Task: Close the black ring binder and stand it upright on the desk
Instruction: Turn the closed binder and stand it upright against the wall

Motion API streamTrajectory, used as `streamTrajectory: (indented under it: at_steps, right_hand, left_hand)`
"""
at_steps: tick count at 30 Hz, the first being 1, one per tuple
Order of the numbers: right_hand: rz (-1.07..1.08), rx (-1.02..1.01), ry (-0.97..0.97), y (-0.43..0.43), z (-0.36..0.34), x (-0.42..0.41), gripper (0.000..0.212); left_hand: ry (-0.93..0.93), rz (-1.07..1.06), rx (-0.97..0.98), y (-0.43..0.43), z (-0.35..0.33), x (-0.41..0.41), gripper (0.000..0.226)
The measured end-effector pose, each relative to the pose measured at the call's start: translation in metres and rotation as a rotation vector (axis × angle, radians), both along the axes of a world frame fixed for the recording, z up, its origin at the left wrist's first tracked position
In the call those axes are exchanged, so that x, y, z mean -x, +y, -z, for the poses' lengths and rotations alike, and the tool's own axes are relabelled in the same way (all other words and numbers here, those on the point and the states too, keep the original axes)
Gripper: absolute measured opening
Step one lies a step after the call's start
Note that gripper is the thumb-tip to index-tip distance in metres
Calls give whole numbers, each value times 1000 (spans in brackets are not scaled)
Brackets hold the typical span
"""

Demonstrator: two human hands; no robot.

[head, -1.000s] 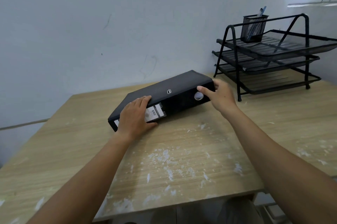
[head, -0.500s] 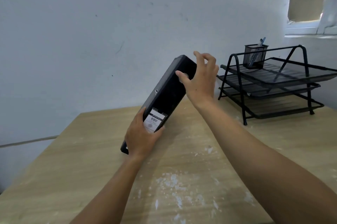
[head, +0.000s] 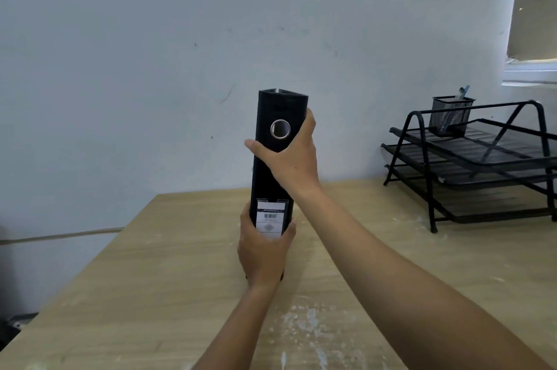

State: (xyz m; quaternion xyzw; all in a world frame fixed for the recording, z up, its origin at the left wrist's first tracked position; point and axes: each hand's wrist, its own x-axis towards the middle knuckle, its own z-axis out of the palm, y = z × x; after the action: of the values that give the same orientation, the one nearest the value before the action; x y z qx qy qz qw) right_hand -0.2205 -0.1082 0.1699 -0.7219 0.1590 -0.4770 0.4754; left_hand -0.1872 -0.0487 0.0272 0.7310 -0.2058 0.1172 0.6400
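The black ring binder (head: 278, 110) is closed and stands upright on the wooden desk (head: 150, 279), its spine facing me with a metal finger hole near the top and a white barcode label low down. My left hand (head: 263, 252) wraps around the bottom of the spine, hiding the binder's foot. My right hand (head: 291, 158) grips the upper part, thumb across the spine and fingers behind the right cover.
A black three-tier wire letter tray (head: 482, 164) stands at the back right of the desk, with a mesh pen cup (head: 450, 115) on its top tier. A pale wall rises behind the desk. White paint flecks mark the desk surface near me.
The binder has swung from lying flat, through a tilt, to upright. Both hands stayed on it, the right one shifting from the top end to the upper spine.
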Motion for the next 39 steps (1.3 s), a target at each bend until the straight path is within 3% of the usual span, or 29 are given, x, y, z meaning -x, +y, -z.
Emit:
streamTrajectory:
  at_steps: [6,12,18,28,39]
  right_hand:
    - [-25,25,48,21,13,-10,106]
    - [-42,72,59,37,15,-19,99]
    - [-60,84,46,38,17,-20,101]
    - [-85,146,62,32,20,-16,113]
    - [-122,148,42,69,6,-59,100]
  left_hand:
    - [59,34,19,10,4,-3,81]
    - [74,6,-54,20,11,3,105]
    - [105,20,-92,21,20,3,98]
    - [78,70,76,17,24,0,89]
    - [-7,24,100,63,16,-48,85]
